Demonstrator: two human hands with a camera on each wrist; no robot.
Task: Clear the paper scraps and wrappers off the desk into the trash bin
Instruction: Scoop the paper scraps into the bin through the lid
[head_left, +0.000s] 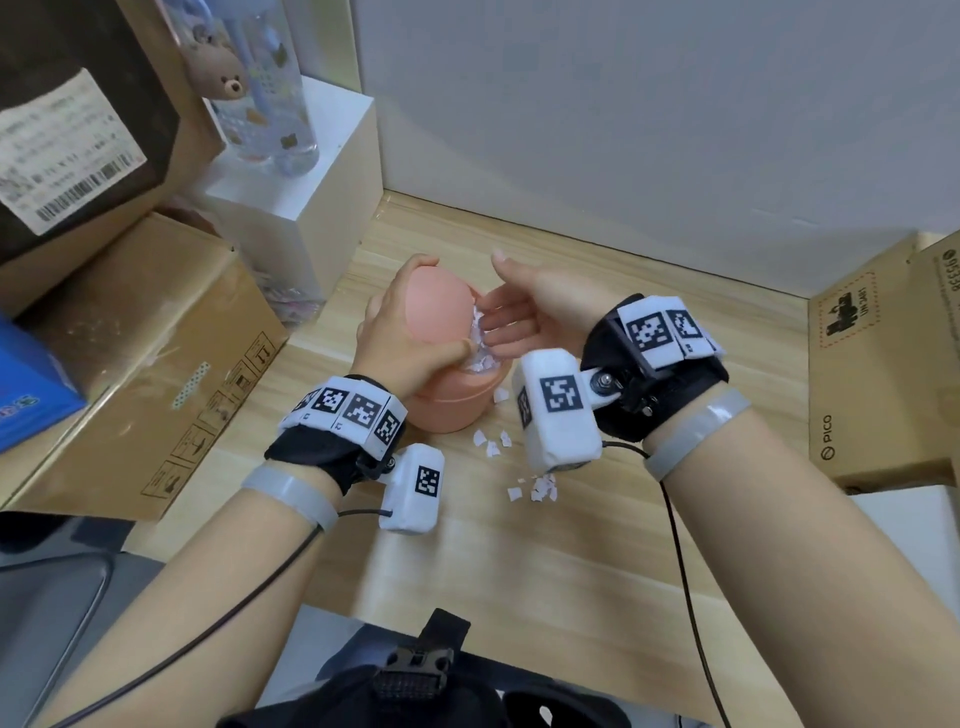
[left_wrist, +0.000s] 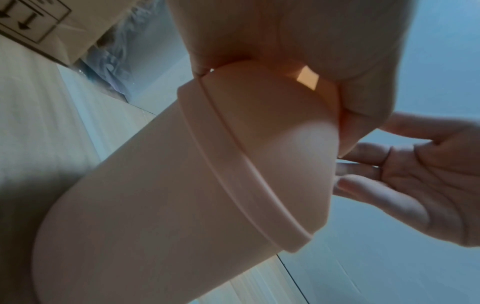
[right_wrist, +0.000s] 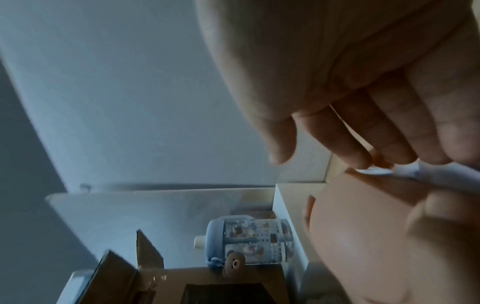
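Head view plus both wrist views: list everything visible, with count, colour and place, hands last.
Pink plastic trash bin with domed swing lid: one, pink, mid-desk between the hands.
White paper scraps at the lid opening: a clump, white, pushed in at the flap.
Loose white paper scraps: about a dozen, white, on the desk beside the bin.
Light wooden desk: one.
Brown cardboard boxes: several, left and right edges.
White block stand: one, back left.
Clear bottle with bear charm: one, on the stand.
Blue box: one, far left.
Left hand: grips the lid.
Right hand: fingers straight, pressing scraps in.
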